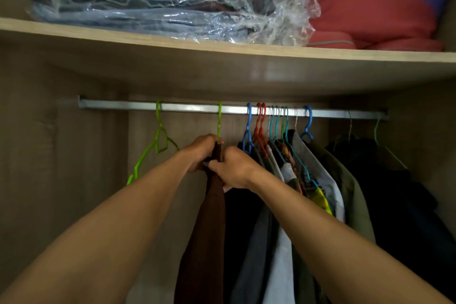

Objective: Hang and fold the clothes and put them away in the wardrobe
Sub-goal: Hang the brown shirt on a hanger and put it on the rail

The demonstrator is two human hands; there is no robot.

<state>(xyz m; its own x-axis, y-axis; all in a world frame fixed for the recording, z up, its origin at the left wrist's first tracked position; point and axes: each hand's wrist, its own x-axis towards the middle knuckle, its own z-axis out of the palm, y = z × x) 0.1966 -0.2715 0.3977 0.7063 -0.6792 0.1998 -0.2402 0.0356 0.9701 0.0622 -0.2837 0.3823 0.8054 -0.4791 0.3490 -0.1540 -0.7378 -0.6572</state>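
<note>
Many clothes (320, 180) already hang on the rail (118, 105), and my left hand (202, 153) and right hand (234, 168) both clutch the brown garment (207, 229) just under its hanger (219, 118), hooked there; folding is probably left.

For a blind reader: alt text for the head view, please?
A left hand and right hand grip the top of a dark brown garment under a lime green plastic hanger hook on a silver metal wardrobe rail. Hung clothes crowd the rail's right; a clear plastic bag of clothes lies on the wooden shelf above.
</note>
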